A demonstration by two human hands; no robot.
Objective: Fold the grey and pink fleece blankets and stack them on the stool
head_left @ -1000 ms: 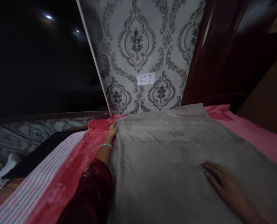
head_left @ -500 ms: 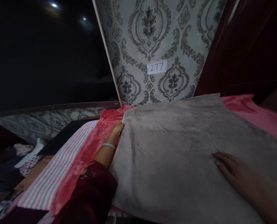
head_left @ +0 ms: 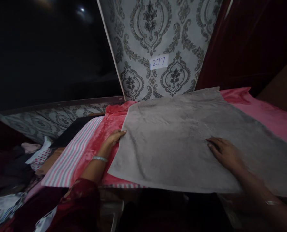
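Fingers [head_left: 120, 132] of the left hand [head_left: 113, 138] lie released at the left edge of the grey cloth [head_left: 182, 141], touching it; the right hand [head_left: 224, 153] rests flat on top, fingers [head_left: 212, 143] spread, gripping nothing; the cloth lies spread over a pink sheet [head_left: 266, 116] and a striped sheet [head_left: 71, 158]; a label [head_left: 159, 62] reads 277 on the patterned wall [head_left: 158, 32] behind.

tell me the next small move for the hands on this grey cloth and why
Probably pinch the left edge with the left hand and lift it over toward the right. The grey cloth lies spread flat on the pink blanket, the left fingers sit right at its edge, and the right hand rests flat on top, able to pin it.
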